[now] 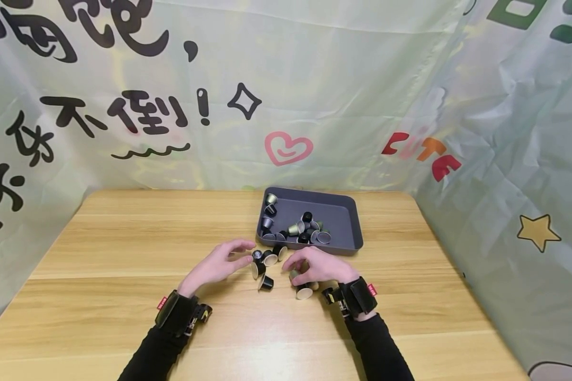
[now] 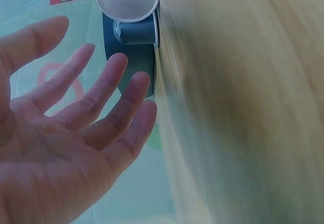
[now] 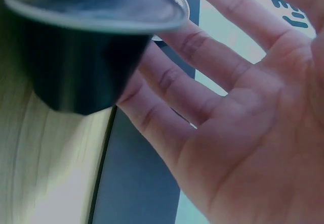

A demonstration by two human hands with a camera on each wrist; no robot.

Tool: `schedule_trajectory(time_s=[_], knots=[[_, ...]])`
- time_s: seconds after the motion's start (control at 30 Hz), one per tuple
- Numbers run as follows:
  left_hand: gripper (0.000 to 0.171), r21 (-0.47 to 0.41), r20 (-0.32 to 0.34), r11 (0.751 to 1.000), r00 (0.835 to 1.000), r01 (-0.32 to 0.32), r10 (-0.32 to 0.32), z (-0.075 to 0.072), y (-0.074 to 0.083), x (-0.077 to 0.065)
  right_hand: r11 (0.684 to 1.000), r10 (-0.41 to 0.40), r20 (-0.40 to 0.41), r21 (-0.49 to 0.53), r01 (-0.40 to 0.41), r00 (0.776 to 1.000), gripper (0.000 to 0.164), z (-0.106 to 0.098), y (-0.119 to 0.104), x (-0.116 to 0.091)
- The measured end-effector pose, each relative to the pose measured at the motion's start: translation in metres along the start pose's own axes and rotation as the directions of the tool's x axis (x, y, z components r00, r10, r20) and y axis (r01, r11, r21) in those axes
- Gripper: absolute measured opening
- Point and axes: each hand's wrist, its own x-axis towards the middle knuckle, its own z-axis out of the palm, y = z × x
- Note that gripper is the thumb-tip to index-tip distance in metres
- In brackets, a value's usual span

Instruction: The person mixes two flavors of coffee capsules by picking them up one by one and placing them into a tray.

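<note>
My left hand hovers with spread fingers beside a loose group of coffee capsules, nearest a dark capsule. In the left wrist view its palm holds nothing, and a capsule with a round foil lid stands beyond the fingertips. My right hand reaches over a second small group, its fingers by a green capsule and a capsule with a pale lid. In the right wrist view the fingers extend behind a black capsule; fingertip contact is hidden there.
A dark grey tray stands at the back of the wooden table, with several capsules along its left side and front. Another black capsule lies on its side between the hands. A printed cloth hangs behind the table.
</note>
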Motion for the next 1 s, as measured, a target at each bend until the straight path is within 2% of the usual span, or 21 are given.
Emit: schedule_trajectory(time_s=[0.27, 0.63, 0.83, 1.0], knots=[[0.044, -0.003, 0.006, 1.0, 1.0, -0.012, 0.012, -0.0009, -0.0001, -0.001, 1.0, 0.012, 0.001, -0.011, -0.012, 1.0, 0.024, 0.004, 0.0013, 0.005], [0.044, -0.006, 0.01, 1.0, 1.0, -0.009, 0.009, -0.0015, 0.0003, -0.0013, 0.994, -0.061, -0.072, -0.099, 0.053, 0.996, 0.014, 0.0029, 0.0003, 0.0038], [0.045, 0.001, 0.014, 1.0, 1.0, -0.016, 0.016, -0.0018, -0.0002, -0.0009, 0.993, -0.068, -0.112, -0.1, 0.057, 0.991, 0.015, 0.0024, 0.0018, 0.0042], [0.045, -0.005, 0.012, 1.0, 1.0, -0.011, 0.011, -0.0017, -0.0003, -0.0012, 0.989, -0.112, -0.142, -0.108, 0.097, 0.983, 0.014, 0.0016, 0.0024, 0.0045]])
